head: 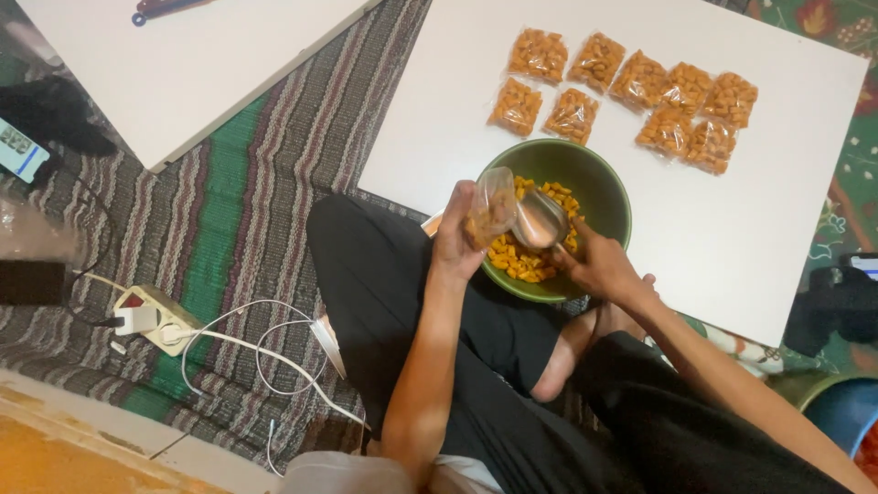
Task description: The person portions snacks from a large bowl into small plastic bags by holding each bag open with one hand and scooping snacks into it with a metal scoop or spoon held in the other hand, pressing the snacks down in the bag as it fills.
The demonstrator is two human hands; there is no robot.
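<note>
My left hand [455, 240] holds a small clear plastic bag [491, 205] partly filled with orange snack pieces, just over the near rim of a green bowl [604, 188]. My right hand [599, 265] grips a shiny metal scoop [540, 220] tipped against the bag's mouth. The bowl holds more orange snack pieces [523, 261] and sits at the near edge of a low white table [777, 210]. Several filled, sealed snack bags [631, 96] lie in two rows beyond the bowl.
A second white table [183, 73] stands at the upper left. A striped rug [238, 210] carries a power strip [155, 318] with white cables [265, 352]. A phone [18, 151] lies far left. My crossed legs in black trousers [384, 293] fill the foreground.
</note>
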